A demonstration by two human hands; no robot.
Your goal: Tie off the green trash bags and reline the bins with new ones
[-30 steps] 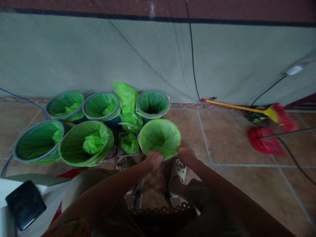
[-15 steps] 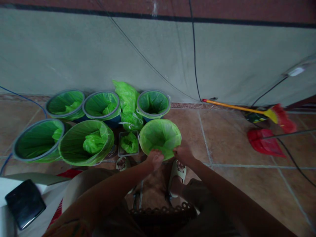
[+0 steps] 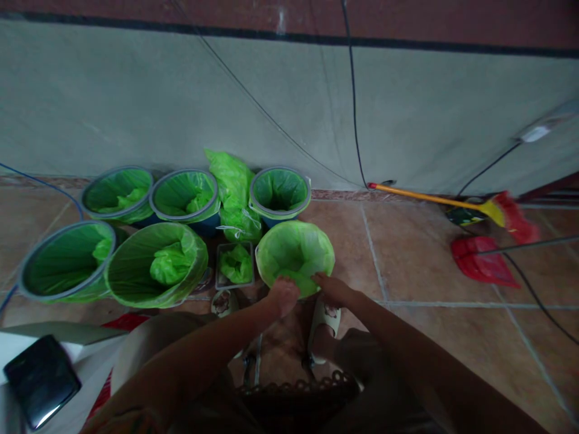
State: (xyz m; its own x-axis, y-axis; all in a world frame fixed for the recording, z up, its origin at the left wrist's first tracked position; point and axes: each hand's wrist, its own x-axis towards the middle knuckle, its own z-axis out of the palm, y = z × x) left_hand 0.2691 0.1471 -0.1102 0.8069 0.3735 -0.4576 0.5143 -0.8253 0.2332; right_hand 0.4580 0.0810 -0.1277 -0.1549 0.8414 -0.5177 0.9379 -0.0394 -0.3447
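A trash bin lined with a green bag stands on the floor between my feet and the wall. At its near rim, my left hand is closed on the edge of the green trash bag. A little to the right, my right hand also grips the bag's edge at the rim. The bag covers the bin's whole rim, so the bin wall is hidden. Just left of it sits a small square bin with a crumpled green bag inside.
Several lined bins, including a gray-rimmed bin, stand at the left. A tied green bag leans by the wall. At right lie a broom and a red dustpan. A black phone-like object is at lower left.
My right hand has shifted slightly left along the near rim. The view has tilted a little; the bins stay in place.
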